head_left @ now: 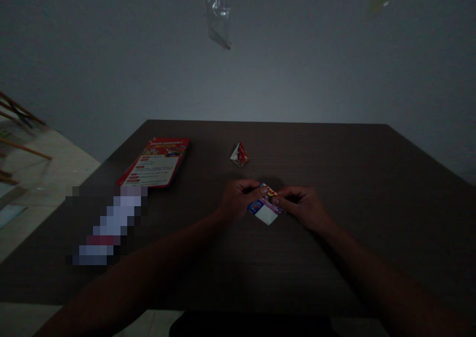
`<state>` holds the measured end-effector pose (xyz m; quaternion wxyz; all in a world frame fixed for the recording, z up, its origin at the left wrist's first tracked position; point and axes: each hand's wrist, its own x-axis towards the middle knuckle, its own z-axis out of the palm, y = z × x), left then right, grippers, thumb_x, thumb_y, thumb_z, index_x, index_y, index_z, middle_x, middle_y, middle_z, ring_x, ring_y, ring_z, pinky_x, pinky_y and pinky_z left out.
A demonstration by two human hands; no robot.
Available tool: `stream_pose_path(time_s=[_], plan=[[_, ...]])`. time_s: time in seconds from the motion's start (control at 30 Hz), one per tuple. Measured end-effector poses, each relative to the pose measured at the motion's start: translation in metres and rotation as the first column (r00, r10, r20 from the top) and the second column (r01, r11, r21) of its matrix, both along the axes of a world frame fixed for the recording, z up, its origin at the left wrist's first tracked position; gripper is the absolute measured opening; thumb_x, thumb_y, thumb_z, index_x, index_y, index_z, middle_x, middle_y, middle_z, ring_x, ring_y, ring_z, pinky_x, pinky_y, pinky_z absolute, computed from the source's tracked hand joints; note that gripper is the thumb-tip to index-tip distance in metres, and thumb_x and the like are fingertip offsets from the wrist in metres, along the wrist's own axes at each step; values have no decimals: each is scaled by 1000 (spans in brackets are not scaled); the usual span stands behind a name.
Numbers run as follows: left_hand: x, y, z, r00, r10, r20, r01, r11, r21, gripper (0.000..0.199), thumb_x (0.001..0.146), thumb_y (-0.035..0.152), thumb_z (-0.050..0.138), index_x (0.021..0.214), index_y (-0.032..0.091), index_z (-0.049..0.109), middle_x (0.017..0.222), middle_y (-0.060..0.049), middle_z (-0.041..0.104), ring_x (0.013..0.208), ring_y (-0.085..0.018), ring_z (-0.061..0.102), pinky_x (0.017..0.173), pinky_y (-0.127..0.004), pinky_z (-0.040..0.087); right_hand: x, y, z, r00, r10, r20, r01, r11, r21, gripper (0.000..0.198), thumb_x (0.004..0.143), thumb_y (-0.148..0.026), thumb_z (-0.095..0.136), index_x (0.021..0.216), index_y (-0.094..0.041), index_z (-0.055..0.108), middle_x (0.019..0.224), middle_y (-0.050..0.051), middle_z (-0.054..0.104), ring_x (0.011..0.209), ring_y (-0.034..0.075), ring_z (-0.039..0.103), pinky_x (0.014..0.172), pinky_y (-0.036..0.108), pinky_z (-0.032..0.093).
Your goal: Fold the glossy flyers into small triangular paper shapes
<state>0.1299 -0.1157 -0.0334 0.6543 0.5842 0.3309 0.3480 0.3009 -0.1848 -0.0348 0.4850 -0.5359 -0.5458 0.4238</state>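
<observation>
Between my two hands is a small folded paper (268, 214), white with blue, pink and yellow printed parts, one corner pointing toward me. My left hand (240, 196) pinches its upper left side between thumb and fingers. On the other side, my right hand (303, 204) grips the upper right edge the same way. The thumbs lie close together near the yellow part at the top. A red and white folded paper piece (240, 154) sits on the table just beyond my left hand, touched by neither hand.
A stack of red and white printed leaflets (152, 171) lies at the left of the dark wooden table (334, 153). Nearer me is a pixelated, blurred-out patch. A pale wall (297, 69) with a clear plastic bag (219, 15) on it rises behind. Wooden legs (22, 148) stand at far left.
</observation>
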Motion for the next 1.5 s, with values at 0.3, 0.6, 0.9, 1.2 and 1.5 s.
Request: stream_pose_path(time_s=[0.3,0.6,0.9,1.2,1.5], plan=[[0,-1,3,996,84,-22,-84,996,24,22,63,34,74,68,13,71,58,0,64,50,-8,54,47,-18,39,0,-1,3,1000,2,-14,-3,999,-38,24,65,-38,73,71,-16,70,62,2,66,53,11,55,49,23,42],[1,1,1,996,93,13,-93,996,-5,23,62,35,74,70,14,70,60,0,66,50,-8,55,47,-18,40,0,-1,4,994,-70,-79,64,995,-79,23,61,-35,76,63,-14,68,49,-1,59,41,7,46,41,20,36],[2,-1,4,986,162,-28,-162,987,18,23,64,34,73,69,12,69,60,-1,65,51,-10,56,47,-19,41,-2,-1,5,996,-27,-89,19,996,-87,24,68,-38,72,74,-15,71,60,3,68,48,11,57,48,23,46],[-3,7,-1,994,91,-59,-92,996,-6,23,62,33,75,66,11,66,56,1,62,47,-8,52,45,-18,39,0,-2,3,995,-60,-82,55,996,-65,28,65,-40,74,76,-14,70,61,3,69,46,12,58,48,25,47],[-8,17,-4,958,-265,-111,261,964,-47,27,63,34,74,64,10,62,52,-1,62,43,-9,55,44,-19,44,10,-1,-2,988,-139,-72,139,990,-10,29,68,-39,72,83,-15,63,48,-6,53,40,6,43,41,20,35]])
